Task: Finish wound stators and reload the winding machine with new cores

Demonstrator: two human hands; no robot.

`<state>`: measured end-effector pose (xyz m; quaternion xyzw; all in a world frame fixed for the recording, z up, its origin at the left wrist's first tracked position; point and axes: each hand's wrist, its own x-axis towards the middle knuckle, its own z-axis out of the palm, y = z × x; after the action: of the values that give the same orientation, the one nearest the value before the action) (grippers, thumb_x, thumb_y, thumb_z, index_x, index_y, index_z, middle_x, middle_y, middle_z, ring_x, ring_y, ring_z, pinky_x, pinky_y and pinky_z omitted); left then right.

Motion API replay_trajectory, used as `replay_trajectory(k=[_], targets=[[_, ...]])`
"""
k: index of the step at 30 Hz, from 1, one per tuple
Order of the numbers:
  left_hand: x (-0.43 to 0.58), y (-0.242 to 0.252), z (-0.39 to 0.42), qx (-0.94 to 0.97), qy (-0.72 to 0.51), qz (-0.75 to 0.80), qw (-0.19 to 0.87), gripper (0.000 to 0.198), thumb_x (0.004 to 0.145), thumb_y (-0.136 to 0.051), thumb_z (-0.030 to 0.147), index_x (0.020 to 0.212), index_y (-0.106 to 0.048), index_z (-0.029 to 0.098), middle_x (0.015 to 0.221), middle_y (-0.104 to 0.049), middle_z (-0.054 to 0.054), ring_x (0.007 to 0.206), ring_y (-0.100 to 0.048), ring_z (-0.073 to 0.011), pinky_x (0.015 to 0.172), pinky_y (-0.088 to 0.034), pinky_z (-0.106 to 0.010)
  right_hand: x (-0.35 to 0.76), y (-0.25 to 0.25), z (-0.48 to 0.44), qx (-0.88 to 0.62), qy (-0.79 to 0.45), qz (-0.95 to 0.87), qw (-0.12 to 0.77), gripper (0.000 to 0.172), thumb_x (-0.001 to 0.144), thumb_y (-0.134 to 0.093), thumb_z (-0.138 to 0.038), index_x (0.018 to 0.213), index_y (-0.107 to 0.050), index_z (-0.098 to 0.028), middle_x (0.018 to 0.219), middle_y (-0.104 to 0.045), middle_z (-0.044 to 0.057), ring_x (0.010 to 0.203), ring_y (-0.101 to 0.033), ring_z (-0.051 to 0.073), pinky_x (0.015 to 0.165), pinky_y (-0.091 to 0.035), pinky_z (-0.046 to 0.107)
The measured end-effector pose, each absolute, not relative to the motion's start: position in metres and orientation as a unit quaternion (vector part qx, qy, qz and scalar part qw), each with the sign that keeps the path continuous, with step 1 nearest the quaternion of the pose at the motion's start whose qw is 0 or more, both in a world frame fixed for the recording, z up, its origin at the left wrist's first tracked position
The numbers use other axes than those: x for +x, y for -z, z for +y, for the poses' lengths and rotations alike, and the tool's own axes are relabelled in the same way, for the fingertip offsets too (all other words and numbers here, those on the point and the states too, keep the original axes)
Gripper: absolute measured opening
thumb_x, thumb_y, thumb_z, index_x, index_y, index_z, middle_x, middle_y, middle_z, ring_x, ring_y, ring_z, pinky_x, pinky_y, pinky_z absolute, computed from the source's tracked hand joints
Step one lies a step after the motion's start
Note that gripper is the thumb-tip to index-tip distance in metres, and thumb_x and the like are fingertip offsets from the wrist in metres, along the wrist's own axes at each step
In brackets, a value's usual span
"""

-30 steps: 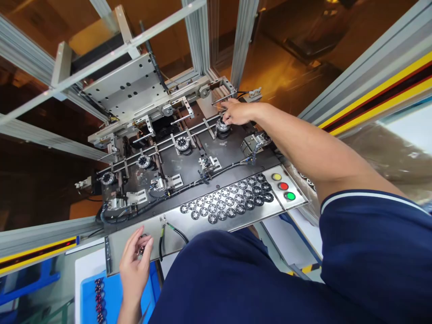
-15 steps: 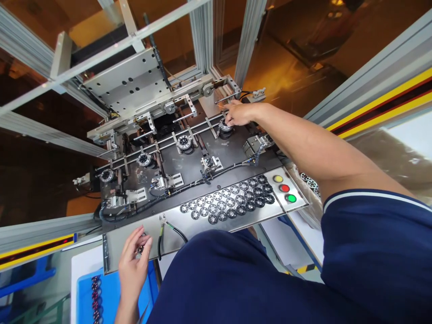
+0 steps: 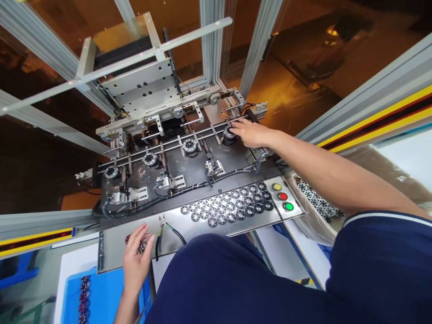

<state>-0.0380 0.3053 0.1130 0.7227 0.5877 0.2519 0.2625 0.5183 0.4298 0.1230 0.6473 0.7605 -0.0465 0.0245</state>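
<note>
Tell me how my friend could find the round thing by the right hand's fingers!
Find the metal panel with the coloured buttons, then look at the dark plate behind it. Four round holders stand in a row there; choose the rightmost holder. Unlike the other three, it has the fingers of the right hand at its top, partly hiding it.

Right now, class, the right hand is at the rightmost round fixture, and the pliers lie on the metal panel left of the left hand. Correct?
No: the head view shows the pliers on the panel right of the left hand. The rest stands.
</note>
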Motion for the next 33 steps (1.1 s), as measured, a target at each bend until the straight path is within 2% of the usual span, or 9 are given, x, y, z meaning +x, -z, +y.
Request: replay_trajectory(k=[3,5,9,13,15,18,25,29,33], targets=[[-0.042,-0.107,0.302,0.726,-0.245,0.583,0.270,0.037,0.090,-0.061,0.050,0.112,-0.068,0.020,0.128,-0.065,-0.012,0.092,-0.073,-0.0232,0.086,-0.061,-0.042,0.517,-0.120,0.417,0.659,0.080,0.743,0.083,0.084,0.074,-0.054,-0.012,0.157,-0.037,-0.016,0.167,-0.027,0.010,0.150,-0.029,0.040,0.109,-0.048,0.059],[-0.042,-0.105,0.301,0.731,-0.246,0.576,0.271,0.036,0.091,-0.061,0.048,0.113,-0.067,0.020,0.128,-0.065,-0.013,0.090,-0.074,-0.0227,0.085,-0.062,-0.041,0.518,-0.120,0.415,0.662,0.091,0.736,0.107,0.090,0.072,-0.054,-0.012,0.159,-0.032,-0.019,0.169,-0.020,0.007,0.152,-0.027,0.039,0.110,-0.048,0.059],[-0.036,-0.104,0.300,0.737,-0.263,0.566,0.262,0.035,0.092,-0.061,0.046,0.115,-0.066,0.020,0.128,-0.065,-0.013,0.089,-0.074,-0.0217,0.084,-0.062,-0.042,0.513,-0.129,0.418,0.654,0.065,0.745,0.115,0.083,0.073,-0.056,-0.013,0.154,-0.042,-0.020,0.165,-0.031,0.008,0.148,-0.034,0.040,0.107,-0.049,0.059],[-0.032,-0.107,0.295,0.745,-0.277,0.557,0.242,0.033,0.094,-0.060,0.044,0.115,-0.067,0.020,0.126,-0.066,-0.013,0.093,-0.073,-0.0221,0.083,-0.063,-0.040,0.487,-0.147,0.432,0.620,0.000,0.781,0.080,0.069,0.082,-0.050,-0.011,0.150,-0.047,-0.015,0.162,-0.035,0.014,0.151,-0.028,0.041,0.110,-0.042,0.067],[-0.033,-0.109,0.292,0.744,-0.283,0.559,0.231,0.032,0.095,-0.058,0.043,0.113,-0.067,0.019,0.124,-0.067,-0.013,0.098,-0.072,-0.0231,0.083,-0.063,-0.039,0.466,-0.153,0.446,0.565,-0.007,0.824,0.043,0.070,0.083,-0.048,-0.008,0.153,-0.042,-0.012,0.164,-0.032,0.014,0.152,-0.027,0.037,0.114,-0.041,0.060],[-0.037,-0.110,0.289,0.735,-0.281,0.574,0.227,0.032,0.095,-0.057,0.043,0.114,-0.067,0.020,0.123,-0.068,-0.013,0.102,-0.071,-0.0238,0.083,-0.063,-0.039,0.437,-0.153,0.471,0.480,0.036,0.876,0.026,0.079,0.078,-0.047,0.001,0.155,-0.040,-0.016,0.164,-0.033,0.009,0.153,-0.029,0.030,0.117,-0.042,0.051],[-0.047,-0.111,0.277,0.701,-0.274,0.623,0.215,0.037,0.095,-0.057,0.045,0.121,-0.065,0.019,0.120,-0.069,-0.013,0.093,-0.073,-0.0229,0.079,-0.062,-0.038,0.414,-0.134,0.496,0.410,0.094,0.905,0.058,0.087,0.070,-0.042,0.009,0.151,-0.046,-0.024,0.163,-0.034,0.002,0.153,-0.028,0.030,0.115,-0.044,0.054],[-0.038,-0.132,0.301,0.720,-0.298,0.597,0.189,0.033,0.096,-0.059,0.038,0.121,-0.066,0.019,0.115,-0.072,-0.011,0.094,-0.073,-0.0211,0.087,-0.060,-0.037,0.418,-0.128,0.494,0.401,0.094,0.910,0.044,0.088,0.072,-0.041,0.008,0.153,-0.043,-0.026,0.162,-0.034,0.002,0.153,-0.028,0.030,0.114,-0.043,0.057],[-0.002,-0.153,0.380,0.787,-0.324,0.507,0.135,0.031,0.098,-0.054,0.032,0.124,-0.065,0.019,0.127,-0.071,-0.011,0.119,-0.067,-0.0220,0.103,-0.055,-0.039,0.420,-0.125,0.493,0.386,0.084,0.918,0.030,0.086,0.074,-0.042,0.006,0.153,-0.042,-0.025,0.162,-0.035,0.004,0.153,-0.027,0.029,0.114,-0.044,0.057]])
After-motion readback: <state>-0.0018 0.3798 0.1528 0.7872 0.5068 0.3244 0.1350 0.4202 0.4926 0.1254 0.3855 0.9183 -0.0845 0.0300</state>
